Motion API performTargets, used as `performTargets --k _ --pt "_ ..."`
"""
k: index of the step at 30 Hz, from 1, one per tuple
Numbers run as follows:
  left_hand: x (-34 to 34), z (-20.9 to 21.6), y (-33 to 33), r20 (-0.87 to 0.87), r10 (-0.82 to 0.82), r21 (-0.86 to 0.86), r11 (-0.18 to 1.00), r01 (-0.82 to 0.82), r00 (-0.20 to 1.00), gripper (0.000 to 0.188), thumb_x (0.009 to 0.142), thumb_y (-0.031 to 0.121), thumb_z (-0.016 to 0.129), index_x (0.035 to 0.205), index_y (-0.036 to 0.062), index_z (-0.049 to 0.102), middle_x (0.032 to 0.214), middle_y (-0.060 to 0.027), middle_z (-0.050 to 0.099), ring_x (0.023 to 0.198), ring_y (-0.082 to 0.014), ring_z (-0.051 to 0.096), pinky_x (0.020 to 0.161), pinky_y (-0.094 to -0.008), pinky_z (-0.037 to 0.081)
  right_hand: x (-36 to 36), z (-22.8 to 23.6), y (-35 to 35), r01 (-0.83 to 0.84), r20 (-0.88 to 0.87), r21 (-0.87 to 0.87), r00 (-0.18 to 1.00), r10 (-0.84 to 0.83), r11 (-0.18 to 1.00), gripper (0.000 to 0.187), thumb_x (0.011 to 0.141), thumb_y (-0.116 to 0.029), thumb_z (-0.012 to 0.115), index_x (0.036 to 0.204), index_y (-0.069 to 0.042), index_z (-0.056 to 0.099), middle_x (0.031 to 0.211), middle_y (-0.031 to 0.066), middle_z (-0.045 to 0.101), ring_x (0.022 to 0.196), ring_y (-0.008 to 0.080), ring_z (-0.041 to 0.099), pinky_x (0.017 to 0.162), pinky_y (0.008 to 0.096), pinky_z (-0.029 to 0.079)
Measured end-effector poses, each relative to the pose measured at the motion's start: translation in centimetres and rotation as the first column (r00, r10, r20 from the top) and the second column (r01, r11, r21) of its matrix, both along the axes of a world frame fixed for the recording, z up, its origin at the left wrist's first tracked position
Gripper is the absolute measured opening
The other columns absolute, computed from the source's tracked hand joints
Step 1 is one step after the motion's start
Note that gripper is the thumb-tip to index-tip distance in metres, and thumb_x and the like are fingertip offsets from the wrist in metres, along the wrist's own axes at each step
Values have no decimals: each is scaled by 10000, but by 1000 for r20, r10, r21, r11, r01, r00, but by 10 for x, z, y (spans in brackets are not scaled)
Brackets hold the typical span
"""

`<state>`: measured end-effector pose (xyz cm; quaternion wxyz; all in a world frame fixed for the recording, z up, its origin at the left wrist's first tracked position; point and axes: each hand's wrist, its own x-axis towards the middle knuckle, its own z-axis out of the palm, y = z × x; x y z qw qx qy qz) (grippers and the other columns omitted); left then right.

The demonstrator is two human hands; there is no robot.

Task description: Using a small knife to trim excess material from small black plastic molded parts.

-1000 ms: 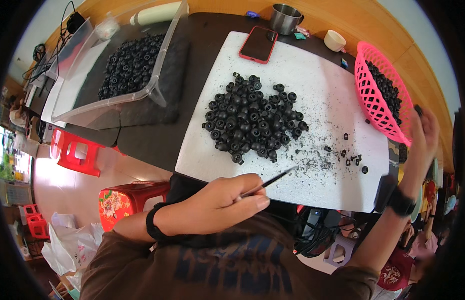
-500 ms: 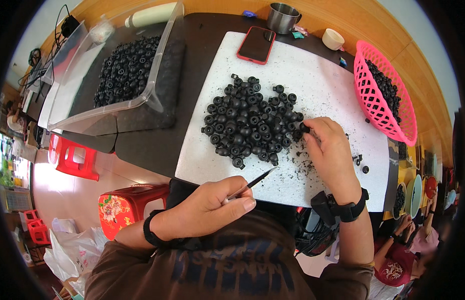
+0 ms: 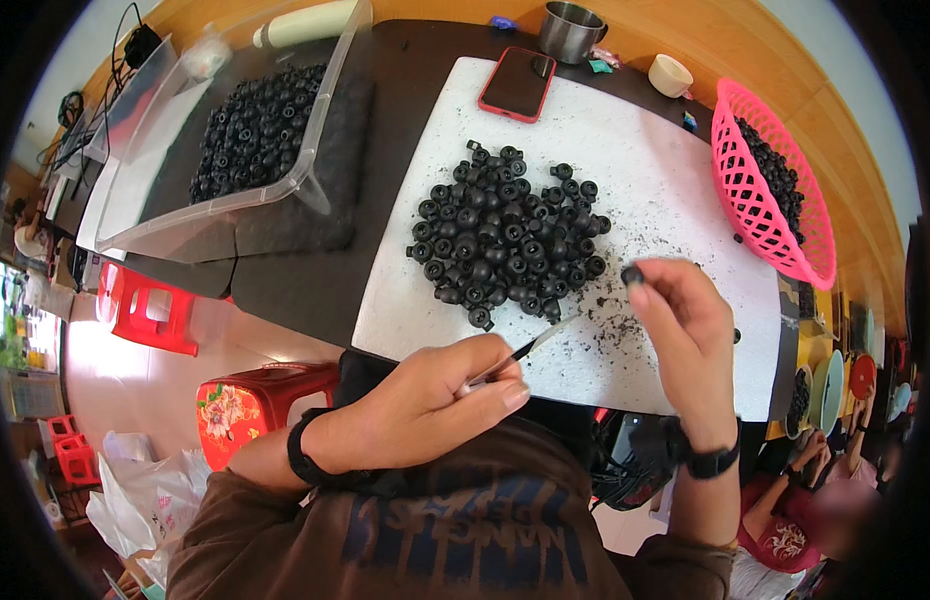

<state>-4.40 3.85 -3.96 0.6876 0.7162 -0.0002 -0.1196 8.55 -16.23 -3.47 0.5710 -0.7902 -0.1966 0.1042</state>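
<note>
My left hand is closed around a slim craft knife, whose thin pale blade points up and right over the white foam board. Between the thumb and fingertips of my right hand is a small round black plastic part, lifted just right of the pile and apart from the blade. A heap of similar black parts, ball-shaped with hollow collars, covers the middle of the board. Black shavings lie scattered between the heap and my right hand.
A clear plastic bin with more black parts stands at left. The pink basket at right holds others. Along the back are a phone, metal mug and small cup. Red stools stand at lower left; other people sit at far right.
My right hand has drawn away from the heap's right edge, toward me, with a black part in its fingertips. My left hand has moved slightly right and the knife tip with it.
</note>
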Motion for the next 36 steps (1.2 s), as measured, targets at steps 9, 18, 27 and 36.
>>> performTargets --k 9,18,27,36 --pt "22 3 -30 97 -88 -197 975 105 991 199 904 224 565 910 42 485 716 25 448 642 -37 371 546 -209 327 -79 0 -14 -56 -242 569 942 232 820 226 777 72 633 982 28 548 969 100 565 872 142 533 815 269 414" --pt "23 10 -41 139 -50 -150 986 71 989 160 906 179 544 878 30 494 697 -16 488 650 -65 417 566 -240 368 -92 -13 -16 -9 -202 556 968 146 831 283 786 73 629 1017 13 475 986 121 555 890 139 539 813 262 426" --pt "17 13 -46 305 -128 322 946 25 944 103 823 87 622 857 28 545 708 -82 566 612 -182 572 544 -302 447 -93 -18 -28 -14 -105 627 989 102 779 270 805 25 632 1015 16 463 975 151 552 841 141 544 747 236 438" --pt "13 8 -51 535 -195 511 850 -131 822 200 733 99 703 812 55 525 657 -83 551 536 -269 581 449 -340 452 -94 -25 -29 -51 54 472 998 29 880 292 798 -16 663 1014 4 468 933 149 571 811 177 559 735 260 442"
